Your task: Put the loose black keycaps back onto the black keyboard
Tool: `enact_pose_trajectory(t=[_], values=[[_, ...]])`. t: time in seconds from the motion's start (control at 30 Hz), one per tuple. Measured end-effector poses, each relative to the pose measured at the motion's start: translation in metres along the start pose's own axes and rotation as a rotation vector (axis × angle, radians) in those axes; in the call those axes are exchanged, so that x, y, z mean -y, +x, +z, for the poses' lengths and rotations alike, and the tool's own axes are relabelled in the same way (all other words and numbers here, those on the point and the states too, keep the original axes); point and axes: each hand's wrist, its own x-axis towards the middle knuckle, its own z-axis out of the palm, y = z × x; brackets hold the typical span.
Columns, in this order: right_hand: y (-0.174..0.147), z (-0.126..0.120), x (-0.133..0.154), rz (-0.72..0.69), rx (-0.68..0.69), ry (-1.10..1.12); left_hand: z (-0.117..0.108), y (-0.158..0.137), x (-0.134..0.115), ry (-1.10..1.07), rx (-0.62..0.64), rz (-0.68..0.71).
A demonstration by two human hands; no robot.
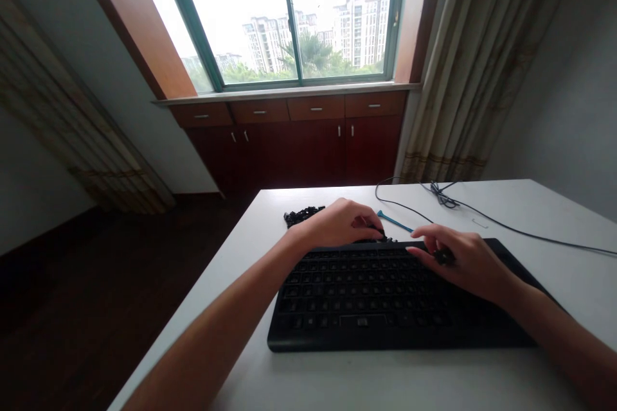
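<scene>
One black keyboard [361, 338] lies flat on one white table [270, 379], right of centre in the lower half of the frame. Two bare hands work over it. The left hand [343, 223] is at the keyboard's far edge, its fingertips bent down together at a few small black pieces [389, 240]; whether they pinch one, I cannot tell. The right hand [463, 260] is above the keyboard's right half, thumb and forefinger apart, the other fingers curled round a small dark piece [443, 256]. One heap of black bits [301, 215], too many to count, sits beyond the left wrist. One blue stick [395, 221] slants between the hands, and one black cable [525, 233] crosses the table's far right. At upper centre, one cabinet [294, 151] shows four shut drawers and four door handles; its contents are hidden. Two curtains [463, 64] hang at upper left and upper right. The keyboard's long axis runs left to right, its near long edge facing the bottom of the frame
</scene>
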Motion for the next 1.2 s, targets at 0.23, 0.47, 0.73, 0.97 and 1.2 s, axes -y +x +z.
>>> enact_pose_trajectory(t=[0.23, 0.47, 0.73, 0.97, 1.2], values=[[0.003, -0.002, 0.013, -0.184, -0.047, 0.075, 0.031, 0.011, -0.007, -0.408, 0.046, -0.039], [0.002, -0.002, 0.011, -0.177, -0.134, 0.062, 0.037, 0.015, -0.003, -0.747, 0.114, -0.064], [0.004, -0.007, 0.015, -0.156, -0.147, 0.039, 0.025, 0.013, -0.003, -0.944, 0.154, -0.196], [0.005, -0.006, 0.014, -0.149, -0.137, 0.032, 0.021, 0.009, 0.002, -0.95, 0.185, -0.13], [0.005, -0.007, 0.015, -0.146, -0.143, 0.021, 0.023, 0.01, 0.006, -0.898, 0.181, -0.134]])
